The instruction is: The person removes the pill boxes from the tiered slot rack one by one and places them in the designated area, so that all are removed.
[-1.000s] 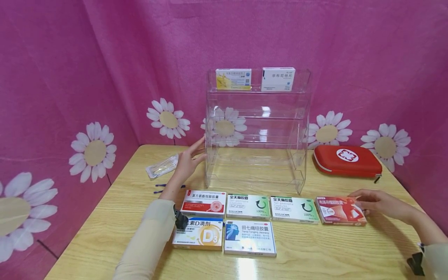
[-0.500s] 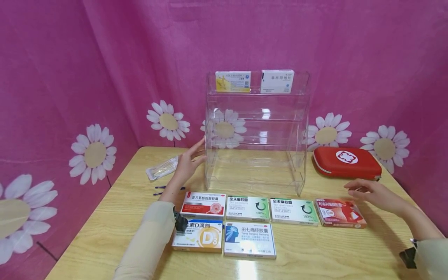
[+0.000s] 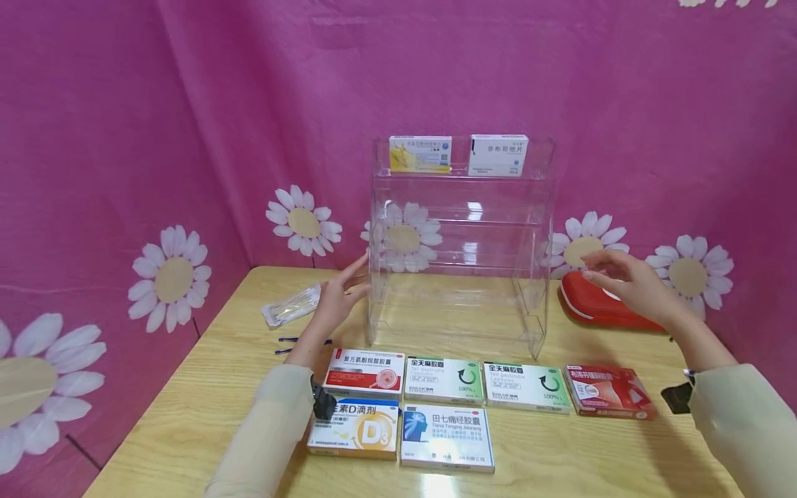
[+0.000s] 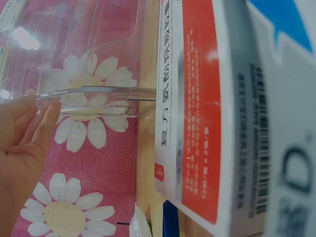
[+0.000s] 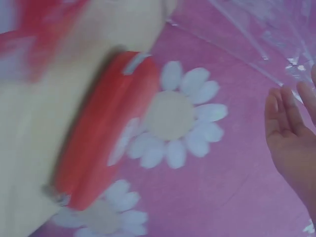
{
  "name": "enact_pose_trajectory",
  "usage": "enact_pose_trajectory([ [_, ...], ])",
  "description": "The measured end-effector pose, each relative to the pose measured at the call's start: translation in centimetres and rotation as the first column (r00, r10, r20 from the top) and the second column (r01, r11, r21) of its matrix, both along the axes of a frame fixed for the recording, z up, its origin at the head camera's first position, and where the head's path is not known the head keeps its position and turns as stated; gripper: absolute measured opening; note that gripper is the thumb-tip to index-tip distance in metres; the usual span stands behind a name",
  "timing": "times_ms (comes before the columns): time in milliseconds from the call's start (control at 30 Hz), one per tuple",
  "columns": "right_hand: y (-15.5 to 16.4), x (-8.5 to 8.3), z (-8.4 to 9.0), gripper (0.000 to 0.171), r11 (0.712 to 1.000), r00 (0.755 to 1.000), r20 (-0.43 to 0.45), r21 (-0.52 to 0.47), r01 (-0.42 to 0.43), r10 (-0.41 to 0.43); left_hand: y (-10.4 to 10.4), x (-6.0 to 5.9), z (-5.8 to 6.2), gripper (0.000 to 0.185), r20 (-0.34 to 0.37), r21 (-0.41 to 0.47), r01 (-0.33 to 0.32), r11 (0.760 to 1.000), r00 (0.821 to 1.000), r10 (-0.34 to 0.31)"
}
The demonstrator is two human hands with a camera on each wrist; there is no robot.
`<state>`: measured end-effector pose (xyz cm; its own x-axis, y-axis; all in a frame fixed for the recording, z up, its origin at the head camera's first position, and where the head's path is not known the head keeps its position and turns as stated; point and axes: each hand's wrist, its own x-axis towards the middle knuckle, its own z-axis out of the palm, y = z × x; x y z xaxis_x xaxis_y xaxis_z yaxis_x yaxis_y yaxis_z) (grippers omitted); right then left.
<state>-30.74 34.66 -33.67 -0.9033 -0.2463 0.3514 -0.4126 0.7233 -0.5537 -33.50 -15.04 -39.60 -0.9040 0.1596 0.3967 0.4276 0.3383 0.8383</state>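
A clear tiered display rack (image 3: 461, 332) stands at the middle of the table. My left hand (image 3: 336, 302) touches its left side with fingers fairly straight, as the left wrist view also shows. My right hand (image 3: 631, 287) is raised in the air right of the rack, fingers loosely bent, holding nothing. A yellow-and-white medicine box (image 3: 420, 154) and a white medicine box (image 3: 498, 155) stand on the top tier. In front of the rack lie a red-and-white capsule box (image 3: 364, 371), two green-and-white capsule boxes (image 3: 443, 380) and a red box (image 3: 609, 392).
Nearer me lie a vitamin D box (image 3: 353, 429) and a blue-and-white capsule box (image 3: 446, 437). A red zipped case (image 3: 598, 304), partly behind my right hand, sits at the right. A packet of cotton swabs (image 3: 291, 306) and thin blue tools (image 3: 289, 344) lie at the left.
My right hand has let go of the red box and risen up and to the left, over the red case. My left hand stays at the rack's side. The view has tilted slightly.
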Motion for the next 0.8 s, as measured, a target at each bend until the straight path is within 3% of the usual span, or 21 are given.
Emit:
enact_pose_trajectory([
  [300, -3.9, -3.3, 4.8, 0.042, 0.995, 0.984, -0.160, -0.077, 0.068, -0.080, 0.0, 0.1, -0.1, 0.060, -0.020, -0.025, -0.016, 1.000, 1.000, 0.016],
  [633, -7.6, -6.6, 9.6, 0.051, 0.992, 0.960, -0.261, -0.108, 0.071, -0.097, 0.0, 0.2, -0.3, 0.061, -0.033, -0.024, -0.027, 0.999, 0.999, 0.027],
  [800, -9.0, -8.4, 11.4, 0.053, 0.994, 0.954, -0.282, -0.073, 0.081, -0.099, 0.0, 0.1, -0.3, 0.060, -0.030, -0.002, -0.023, 1.000, 0.999, 0.023],
])
